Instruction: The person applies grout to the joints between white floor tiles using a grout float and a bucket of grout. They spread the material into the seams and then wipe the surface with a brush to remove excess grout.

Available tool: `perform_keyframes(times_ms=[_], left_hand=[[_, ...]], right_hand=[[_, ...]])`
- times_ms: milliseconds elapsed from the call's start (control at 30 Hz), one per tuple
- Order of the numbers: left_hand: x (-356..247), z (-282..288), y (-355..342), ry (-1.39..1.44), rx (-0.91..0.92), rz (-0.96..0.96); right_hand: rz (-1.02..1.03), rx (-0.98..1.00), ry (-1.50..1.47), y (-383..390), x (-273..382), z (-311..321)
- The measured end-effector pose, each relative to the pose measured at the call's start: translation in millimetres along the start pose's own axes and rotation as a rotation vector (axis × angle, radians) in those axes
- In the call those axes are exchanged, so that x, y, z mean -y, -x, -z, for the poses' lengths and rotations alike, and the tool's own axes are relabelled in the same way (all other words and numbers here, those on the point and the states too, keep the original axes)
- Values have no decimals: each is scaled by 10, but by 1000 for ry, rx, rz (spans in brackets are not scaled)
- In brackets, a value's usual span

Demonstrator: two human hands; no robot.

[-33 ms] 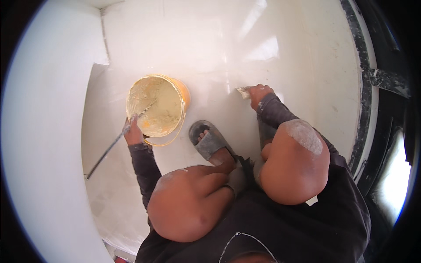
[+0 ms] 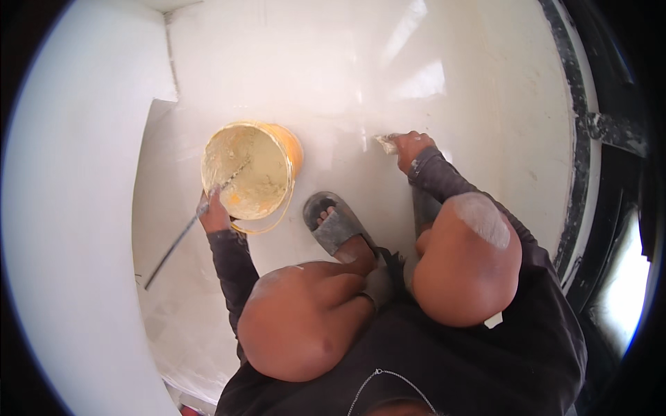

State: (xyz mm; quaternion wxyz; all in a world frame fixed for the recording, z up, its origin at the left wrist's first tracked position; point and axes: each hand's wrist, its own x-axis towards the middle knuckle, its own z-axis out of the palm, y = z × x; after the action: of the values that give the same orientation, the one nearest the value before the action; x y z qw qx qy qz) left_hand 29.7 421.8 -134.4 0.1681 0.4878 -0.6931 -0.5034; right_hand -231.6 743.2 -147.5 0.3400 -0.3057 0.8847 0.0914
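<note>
A yellow bucket [image 2: 295, 149], its mouth and inner wall smeared with cream paste, stands on the floor left of centre. At its near left rim, my left hand [image 2: 215, 211] is closed around a long thin rod [image 2: 173, 249]. One end of the rod reaches into the bucket's cream paste [image 2: 267, 163]; the other sticks out toward the lower left. Away from the bucket, to the right, my right hand [image 2: 414, 148] is closed on a small flat scraper-like tool [image 2: 386, 144] caked with pale paste. Its grip is hidden by my fingers.
A pale, glossy floor [image 2: 333, 69] spreads around the bucket. Along the left runs a white wall [image 2: 76, 173] with a corner. A dark-edged frame [image 2: 579, 125] borders the right side. My sandalled foot [image 2: 336, 225] and bent knees are between my arms.
The whole view has shifted slightly. Both hands keep their grips, and the bucket, rod and tool show no clear movement of their own.
</note>
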Motion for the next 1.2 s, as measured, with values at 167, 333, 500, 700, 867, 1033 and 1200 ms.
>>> perform_keyframes(times_ms=[167, 333, 500, 700, 867, 1033, 1200], left_hand=[[299, 664, 253, 142, -245, 102], [599, 966, 331, 256, -352, 168], [854, 1046, 298, 31, -405, 138], [1169, 1162, 242, -347, -316, 17], [1279, 1147, 163, -475, -275, -68], [1179, 1008, 174, 25, -372, 131], [998, 898, 223, 102, -394, 11]], right_hand=[[283, -490, 63, -599, 341, -101], [425, -727, 336, -639, 748, -476], [286, -125, 263, -450, 834, -103], [287, -269, 294, -568, 993, 161], [251, -309, 280, -658, 754, -82], [154, -269, 118, -618, 411, -86], [162, 21, 248, -282, 703, -4]])
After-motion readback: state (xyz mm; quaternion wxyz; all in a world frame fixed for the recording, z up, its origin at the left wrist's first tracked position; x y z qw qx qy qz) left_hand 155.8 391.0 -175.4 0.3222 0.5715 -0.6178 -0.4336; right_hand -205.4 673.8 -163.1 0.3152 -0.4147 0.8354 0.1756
